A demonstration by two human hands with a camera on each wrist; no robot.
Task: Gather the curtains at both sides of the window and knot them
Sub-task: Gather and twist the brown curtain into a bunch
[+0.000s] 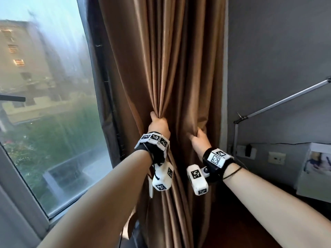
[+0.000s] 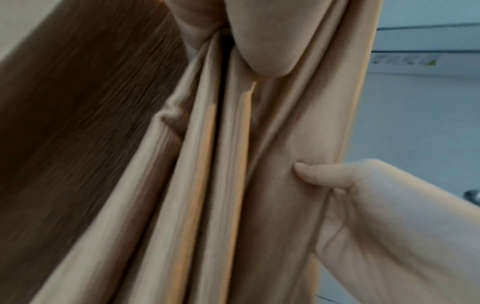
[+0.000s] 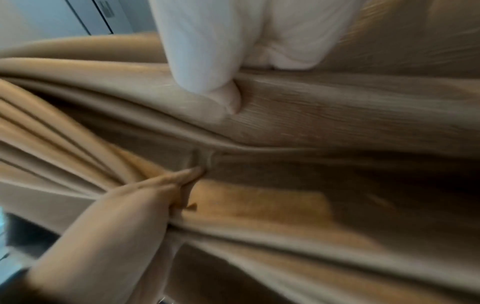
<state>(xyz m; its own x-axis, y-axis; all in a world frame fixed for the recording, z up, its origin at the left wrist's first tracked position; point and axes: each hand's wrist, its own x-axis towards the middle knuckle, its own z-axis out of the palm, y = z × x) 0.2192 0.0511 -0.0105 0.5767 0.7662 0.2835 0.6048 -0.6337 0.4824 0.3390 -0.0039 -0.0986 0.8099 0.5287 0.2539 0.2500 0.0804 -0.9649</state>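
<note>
**Both hands on the brown curtain by the window's right edge**

Right now the brown curtain [image 1: 161, 68] hangs in long folds between the window [image 1: 44, 86] on the left and the grey wall [image 1: 277, 51] on the right, and both hands are into it. Left hand [image 1: 160, 125] is up at mid-height, fingers curled round a bunch of pleats, thumb tip up against the cloth. From the left wrist view you see those folds [image 2: 207, 164] running through the grip, with the thumb [image 2: 265, 41] pressing from above. Right hand [image 1: 198, 141] sits a little lower and further right, pinching a fold near the curtain's wall-side edge; the right wrist view, blurred, shows its thumb [image 3: 207, 72] clamped onto the cloth [image 3: 337, 115].

Each wrist wears a black band with white blocks carrying black-and-white square code markers [image 1: 215, 158]; no readable words on them. On the far right, wall sockets [image 1: 276, 158], a metal lamp arm [image 1: 286, 99] angled upward, and a white box [image 1: 315, 169] with a picture whose print is too small to read. Outside, a building [image 1: 21, 68] and greenery, hazy through the glass.
</note>
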